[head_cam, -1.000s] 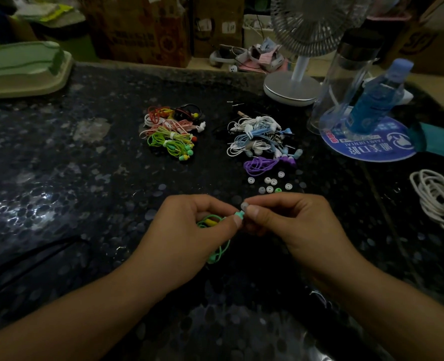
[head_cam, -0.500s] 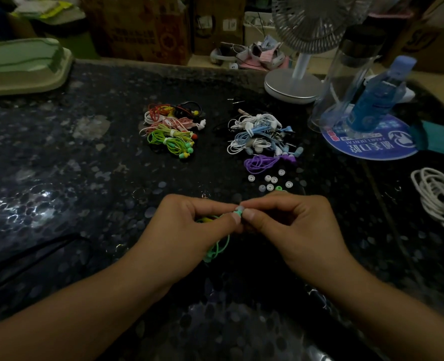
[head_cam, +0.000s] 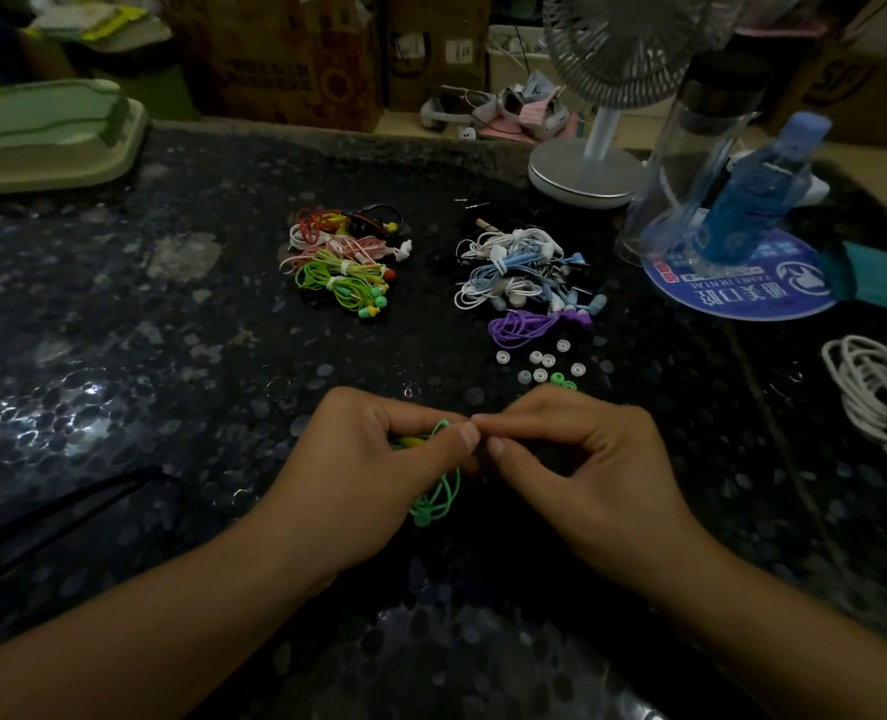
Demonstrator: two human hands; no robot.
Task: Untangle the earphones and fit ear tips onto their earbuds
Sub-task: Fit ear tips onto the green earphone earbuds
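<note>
Near the counter's (head_cam: pixel 119 356) front edge, the left hand (head_cam: pixel 363 475) pinches the green earphones (head_cam: pixel 438 498), coil dangling below, steadying a bud. The right hand (head_cam: pixel 576 470) pinches something hidden at its fingertips, likely a tip, meeting it there. Spare tips (head_cam: pixel 540 363) lie just beyond, in easy reach, near the middle.
</note>
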